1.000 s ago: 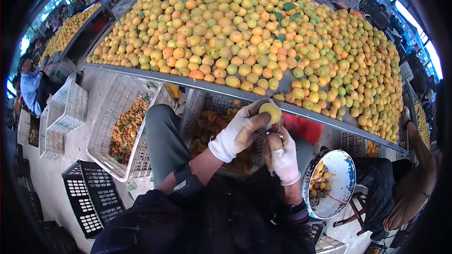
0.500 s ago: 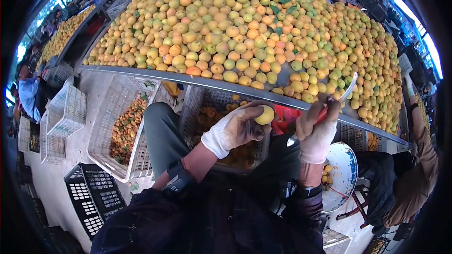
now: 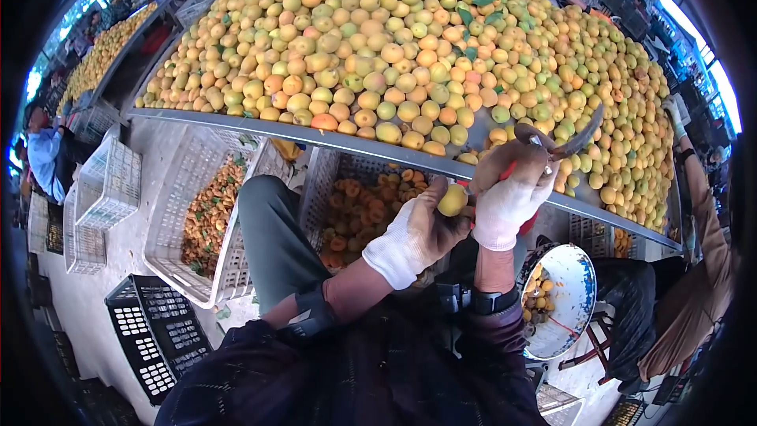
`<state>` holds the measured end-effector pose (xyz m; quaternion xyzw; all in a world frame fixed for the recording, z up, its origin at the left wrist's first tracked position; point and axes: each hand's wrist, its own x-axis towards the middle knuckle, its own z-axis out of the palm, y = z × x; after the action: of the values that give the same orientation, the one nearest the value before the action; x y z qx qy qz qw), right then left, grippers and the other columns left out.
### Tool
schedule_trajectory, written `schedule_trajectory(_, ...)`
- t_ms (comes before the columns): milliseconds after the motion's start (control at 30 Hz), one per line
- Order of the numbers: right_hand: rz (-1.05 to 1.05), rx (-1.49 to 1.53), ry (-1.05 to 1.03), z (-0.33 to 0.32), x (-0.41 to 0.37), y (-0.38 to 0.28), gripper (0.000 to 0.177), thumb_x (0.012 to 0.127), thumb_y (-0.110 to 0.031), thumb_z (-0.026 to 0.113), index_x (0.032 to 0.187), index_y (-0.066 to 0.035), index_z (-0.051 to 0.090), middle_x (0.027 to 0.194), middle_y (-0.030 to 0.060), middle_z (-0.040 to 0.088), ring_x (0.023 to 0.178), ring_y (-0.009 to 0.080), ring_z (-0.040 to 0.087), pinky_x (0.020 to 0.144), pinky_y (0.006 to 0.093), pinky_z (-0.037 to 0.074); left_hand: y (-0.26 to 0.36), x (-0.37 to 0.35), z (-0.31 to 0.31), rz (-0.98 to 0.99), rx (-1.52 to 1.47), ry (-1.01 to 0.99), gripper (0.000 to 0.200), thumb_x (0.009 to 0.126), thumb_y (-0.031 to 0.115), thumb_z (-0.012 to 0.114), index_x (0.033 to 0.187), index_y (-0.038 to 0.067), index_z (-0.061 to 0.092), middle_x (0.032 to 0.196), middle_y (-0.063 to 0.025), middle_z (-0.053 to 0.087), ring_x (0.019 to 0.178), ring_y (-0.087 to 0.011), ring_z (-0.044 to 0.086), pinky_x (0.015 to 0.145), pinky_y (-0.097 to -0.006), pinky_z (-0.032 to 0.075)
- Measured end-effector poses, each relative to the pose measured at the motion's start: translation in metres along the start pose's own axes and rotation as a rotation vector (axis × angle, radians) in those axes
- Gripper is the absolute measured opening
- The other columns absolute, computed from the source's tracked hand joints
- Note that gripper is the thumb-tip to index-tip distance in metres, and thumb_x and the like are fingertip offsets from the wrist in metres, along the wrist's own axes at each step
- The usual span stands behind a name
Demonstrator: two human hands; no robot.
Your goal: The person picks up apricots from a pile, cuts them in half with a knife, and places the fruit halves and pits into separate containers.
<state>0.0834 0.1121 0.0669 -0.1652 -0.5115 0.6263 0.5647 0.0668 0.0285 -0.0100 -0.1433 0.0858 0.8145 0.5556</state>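
Note:
In my gloved left hand (image 3: 422,229) a yellow apricot (image 3: 452,200) is pinched between thumb and fingers, over my lap in front of the table edge. Close beside it, to the right, my gloved right hand (image 3: 509,197) is wrapped round a curved knife (image 3: 582,136). Its blade points up and right, over the fruit heap; part of its red handle shows at the fingers. Beyond both hands, a large heap of apricots (image 3: 371,39) covers the metal-edged table (image 3: 331,140). Below my left forearm, a crate (image 3: 311,189) holds opened orange apricots (image 3: 355,217).
Left of my knee stands a white crate (image 3: 169,225) of orange-brown fruit scraps, with a black crate (image 3: 162,335) nearby. A white-and-blue basin (image 3: 572,300) with some fruit sits right. A co-worker's arm (image 3: 706,213) reaches toward the table at far right; other people work behind.
My left hand has moved right and slightly down with the apricot. My right hand has shifted left, closer to it, and the knife has turned so its blade slants more to the right.

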Motion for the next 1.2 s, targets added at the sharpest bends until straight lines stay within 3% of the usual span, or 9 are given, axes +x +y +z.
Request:
schedule_trajectory(133, 0.308, 0.013, -0.164, -0.008, 0.004, 0.011, 0.035, 0.095, -0.034, 0.046, 0.106, -0.003, 0.056, 0.081, 0.004, 0.058, 0.068, 0.0111, 0.053, 0.058, 0.0237, 0.043, -0.009, 0.004, 0.004, 0.126, -0.05, 0.156, 0.032, 0.098, 0.036, 0.043, 0.106, 0.005, 0.05, 0.092, -0.0086, 0.059, 0.073, -0.0207, 0.061, 0.057, -0.027, 0.053)
schedule_trajectory(200, 0.196, -0.123, -0.152, -0.007, 0.008, 0.015, 0.039, 0.096, -0.039, 0.044, 0.106, -0.003, 0.055, 0.067, 0.001, 0.05, 0.052, 0.0084, 0.044, 0.046, 0.0232, 0.036, -0.001, 0.003, -0.005, 0.019, -0.011, -0.043, 0.03, 0.098, 0.032, 0.043, 0.114, 0.008, 0.051, 0.104, -0.0062, 0.059, 0.09, -0.018, 0.06, 0.07, -0.0322, 0.052)
schedule_trajectory(267, 0.522, 0.593, -0.271, -0.018, 0.02, 0.022, 0.038, 0.095, -0.043, 0.047, 0.104, -0.006, 0.049, 0.053, -0.0019, 0.036, 0.036, 0.008, 0.029, 0.034, 0.024, 0.024, 0.003, -0.008, 0.008, 0.163, 0.234, -0.089, 0.027, 0.097, 0.026, 0.045, 0.115, 0.006, 0.052, 0.105, -0.0066, 0.059, 0.092, -0.0184, 0.06, 0.071, -0.0329, 0.052)
schedule_trajectory(433, 0.58, 0.584, -0.234, -0.011, 0.027, 0.029, 0.04, 0.095, -0.047, 0.046, 0.106, -0.008, 0.05, 0.057, -0.004, 0.034, 0.036, 0.0061, 0.024, 0.033, 0.0227, 0.021, 0.02, -0.002, 0.02, 0.365, 0.425, -0.117, 0.025, 0.09, 0.005, 0.049, 0.115, 0.004, 0.052, 0.108, -0.0093, 0.058, 0.092, -0.022, 0.06, 0.072, -0.0367, 0.053)
schedule_trajectory(700, 0.66, 0.445, -0.238, 0.004, 0.021, 0.047, 0.031, 0.095, -0.037, 0.05, 0.103, -0.007, 0.05, 0.054, -0.0051, 0.032, 0.035, 0.0051, 0.025, 0.032, 0.0228, 0.02, 0.031, 0.012, 0.02, 0.457, 0.429, 0.159, 0.021, 0.089, 0.01, 0.05, 0.108, 0.002, 0.051, 0.1, -0.0096, 0.057, 0.086, -0.0204, 0.06, 0.063, -0.0328, 0.053)
schedule_trajectory(933, 0.668, 0.315, -0.221, 0.012, 0.004, 0.041, 0.028, 0.095, -0.032, 0.052, 0.101, -0.005, 0.05, 0.052, -0.0034, 0.031, 0.035, 0.0066, 0.027, 0.032, 0.0238, 0.021, 0.047, 0.026, -0.016, 0.574, 0.817, 0.18, 0.032, 0.092, 0.026, 0.05, 0.114, 0.004, 0.053, 0.1, -0.0091, 0.058, 0.091, -0.0174, 0.06, 0.073, -0.0287, 0.05)
schedule_trajectory(1000, 0.669, 0.416, -0.252, 0.006, 0.003, 0.048, 0.025, 0.094, -0.027, 0.055, 0.099, -0.003, 0.052, 0.052, -0.0021, 0.036, 0.035, 0.008, 0.032, 0.032, 0.024, 0.024, 0.056, 0.03, -0.023, 0.882, 1.275, 0.113, 0.036, 0.094, 0.033, 0.05, 0.115, 0.004, 0.052, 0.101, -0.0088, 0.058, 0.093, -0.0169, 0.06, 0.077, -0.03, 0.051)
schedule_trajectory(1067, 0.595, 0.106, -0.426, 0.001, -0.005, 0.054, 0.024, 0.092, -0.025, 0.058, 0.094, -0.001, 0.055, 0.053, -0.0008, 0.042, 0.036, 0.0091, 0.037, 0.033, 0.0238, 0.027, 0.072, 0.042, -0.011, 0.587, 0.507, 0.148, 0.047, 0.094, 0.043, 0.048, 0.122, 0.005, 0.047, 0.105, -0.0092, 0.058, 0.094, -0.0204, 0.06, 0.079, -0.036, 0.052)
schedule_trajectory(1200, 0.719, 0.175, -0.161, 0.003, -0.017, 0.063, 0.024, 0.09, -0.026, 0.06, 0.088, -0.003, 0.055, 0.051, -0.0007, 0.041, 0.033, 0.0086, 0.034, 0.031, 0.0248, 0.025, 0.085, 0.03, 0.007, 0.496, 0.486, 0.135, 0.042, 0.094, 0.038, 0.051, 0.12, 0.006, 0.045, 0.108, -0.0095, 0.056, 0.086, -0.0221, 0.061, 0.075, -0.0376, 0.054)
